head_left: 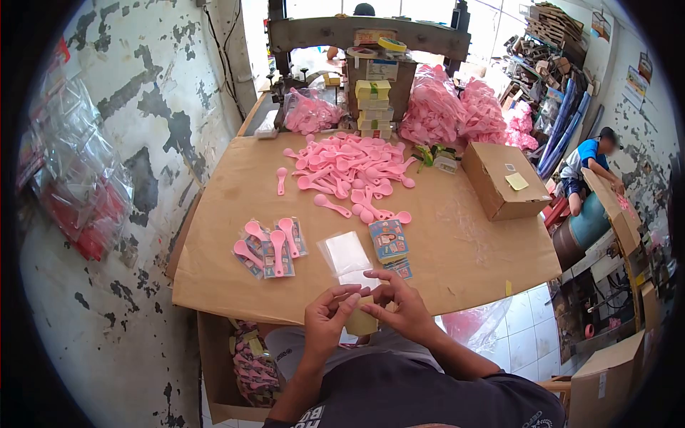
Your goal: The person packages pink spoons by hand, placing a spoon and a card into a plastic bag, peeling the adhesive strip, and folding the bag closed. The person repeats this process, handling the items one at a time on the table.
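Observation:
A small yellowish paper-like piece point(362, 322) is held between both hands over the table's front edge. My left hand point(330, 314) pinches its left side with thumb and fingers. At the other side, the fingers of my right hand point(401, 307) close on it. Just beyond the hands lie clear plastic sleeves point(349, 255) and a stack of blue printed cards point(389, 241). To the left, several pink spoons point(277, 250) rest on cards in clear sleeves. Farther back spreads a large heap of loose pink spoons point(349, 165).
A closed cardboard box point(505, 182) sits at the table's right. Stacked yellow pads point(372, 100) and bags of pink pieces point(437, 107) line the back. Below left, an open carton point(221, 364) holds packed pink items. Another person point(589, 164) works at far right.

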The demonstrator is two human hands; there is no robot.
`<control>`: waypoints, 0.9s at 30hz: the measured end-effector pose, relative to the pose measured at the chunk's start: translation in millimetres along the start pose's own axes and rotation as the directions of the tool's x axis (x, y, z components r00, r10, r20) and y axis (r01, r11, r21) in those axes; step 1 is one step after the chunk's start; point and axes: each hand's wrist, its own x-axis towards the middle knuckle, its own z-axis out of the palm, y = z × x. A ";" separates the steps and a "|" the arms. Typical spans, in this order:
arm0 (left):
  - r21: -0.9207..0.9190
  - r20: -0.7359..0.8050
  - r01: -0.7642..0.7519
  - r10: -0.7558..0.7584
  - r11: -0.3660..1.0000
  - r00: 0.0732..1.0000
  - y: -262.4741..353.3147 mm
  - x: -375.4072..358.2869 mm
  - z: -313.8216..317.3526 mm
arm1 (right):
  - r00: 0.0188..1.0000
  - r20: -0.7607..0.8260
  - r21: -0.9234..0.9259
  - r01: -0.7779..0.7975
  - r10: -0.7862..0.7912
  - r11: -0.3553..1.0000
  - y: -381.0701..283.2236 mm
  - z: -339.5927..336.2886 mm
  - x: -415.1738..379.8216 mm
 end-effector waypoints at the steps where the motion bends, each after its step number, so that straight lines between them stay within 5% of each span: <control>1: 0.017 -0.020 -0.021 0.021 1.000 1.000 0.3 -0.6 1.3 | 1.000 -0.001 0.030 -0.014 0.014 0.999 1.1 -0.7 -1.7; 9: 0.071 -0.057 0.025 -0.021 0.997 0.998 0.4 9.3 6.8 | 0.995 -0.037 0.140 -0.091 0.097 0.986 11.4 -10.8 -4.1; 14: 0.178 -0.098 0.017 0.001 0.984 0.995 0.8 27.1 9.0 | 0.993 -0.085 0.016 -0.079 0.080 0.997 18.1 -20.1 7.2; 20: 0.165 -0.111 0.088 -0.070 0.982 0.991 14.5 38.1 13.2 | 0.917 -0.360 -0.206 0.103 -0.174 0.973 17.6 -30.9 30.6; 21: 0.162 -0.135 0.114 -0.092 0.980 0.987 9.5 37.8 12.3 | 0.927 -0.345 -0.191 0.084 -0.147 0.978 15.7 -31.2 32.8; 23: 0.186 -0.068 0.017 -0.005 0.982 0.998 1.1 41.2 11.2 | 0.862 -0.306 -0.452 0.243 -0.405 0.858 14.3 -33.8 39.7; 27: 0.237 -0.061 0.076 -0.064 0.968 0.996 5.4 39.1 15.3 | 0.813 -0.205 -0.590 0.341 -0.545 0.732 12.8 -26.9 52.2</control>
